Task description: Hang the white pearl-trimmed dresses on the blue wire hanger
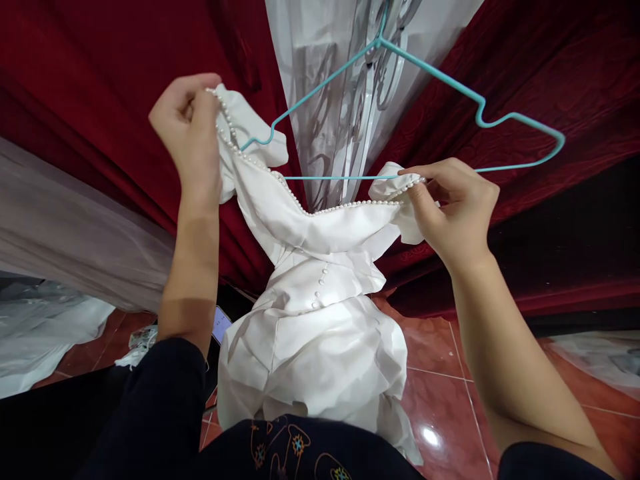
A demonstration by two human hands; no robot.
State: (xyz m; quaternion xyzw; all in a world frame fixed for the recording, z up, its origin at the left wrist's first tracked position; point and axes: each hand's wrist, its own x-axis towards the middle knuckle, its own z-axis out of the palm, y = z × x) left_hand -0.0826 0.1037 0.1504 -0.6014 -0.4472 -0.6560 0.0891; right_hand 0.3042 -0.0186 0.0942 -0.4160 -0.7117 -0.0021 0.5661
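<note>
Dress [310,333] over tiles [437,353], red curtains [125,73] behind

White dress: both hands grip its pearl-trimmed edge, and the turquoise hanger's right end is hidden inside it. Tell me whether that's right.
Not quite: the right end of the turquoise hanger isn't hidden; the head view shows it out in the open, beyond the right hand. That hand and the left hand do grip the pearl-trimmed edge of the white dress.

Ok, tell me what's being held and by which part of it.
A white dress, by its beaded upper edge: the left hand pinches it towards one end, the right hand towards the other.
</note>
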